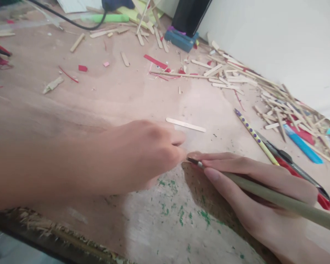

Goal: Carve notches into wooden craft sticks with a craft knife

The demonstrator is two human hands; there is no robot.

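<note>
Olive-green brush handle (277,200) lies along our right hand (258,194), fingers pinched near the metal ferrule, bristle tip at the desk (104,95) surface. Our left hand (137,157) is curled into a loose fist just at 9 o'clock of the tip; whether it pins anything we cannot tell. The brush looks light, stiff and slim, best gripped low by the ferrule. At 12 o'clock lies a single pale craft stick (185,125), thin and likely snappable. At 2 o'clock, a dotted pencil (254,135) and red-handled cutter (297,168); beyond, a stick pile (272,99) crowds the right edge.
</note>
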